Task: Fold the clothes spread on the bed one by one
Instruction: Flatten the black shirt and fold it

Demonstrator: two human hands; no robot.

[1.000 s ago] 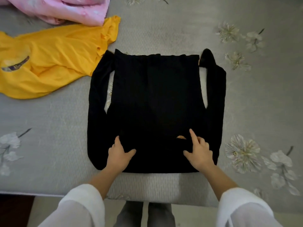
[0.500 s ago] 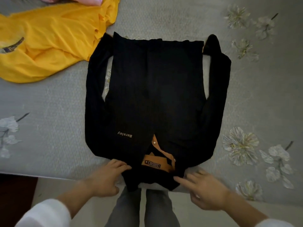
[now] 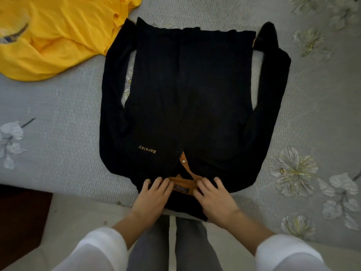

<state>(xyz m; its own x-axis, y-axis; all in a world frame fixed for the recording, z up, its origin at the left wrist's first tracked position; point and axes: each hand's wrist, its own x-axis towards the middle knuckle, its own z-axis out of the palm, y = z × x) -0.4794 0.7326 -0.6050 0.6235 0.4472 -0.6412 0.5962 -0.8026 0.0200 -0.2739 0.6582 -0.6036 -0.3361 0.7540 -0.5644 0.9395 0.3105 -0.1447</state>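
Black, and plenty of it: the black shirt point(image 3: 185, 94) lies flat in the middle of the grey flowered bed cover point(image 3: 58, 114), front side up, its collar end at the near edge of the bed right in front of the person. One long sleeve point(image 3: 113, 104) runs down the person's left side of the body, the other sleeve point(image 3: 269, 94) down the right, each with a sliver of cover showing between it and the body. Gold lettering point(image 3: 147, 149) reads upside down from here, and the neck opening shows a tan lining point(image 3: 183, 182) with a small snap point(image 3: 183, 161) and a dark label point(image 3: 180, 189). Both hands are on that collar. The left hand point(image 3: 150, 198) lies flat, fingers point(image 3: 158, 182) nearly straight and spread, pressing the fabric just left of the label and gripping nothing. The right hand point(image 3: 214, 200) sits just right of the label, its fingers point(image 3: 204, 182) bent, tips at the tan edge; whether they pinch it or only press, I cannot tell. Away at the far left corner, a yellow shirt point(image 3: 54, 40) lies rumpled, its edge touching the black sleeve's cuff. White cuffs point(image 3: 97, 249) and grey trousers point(image 3: 148, 247) fill the bottom of the view.
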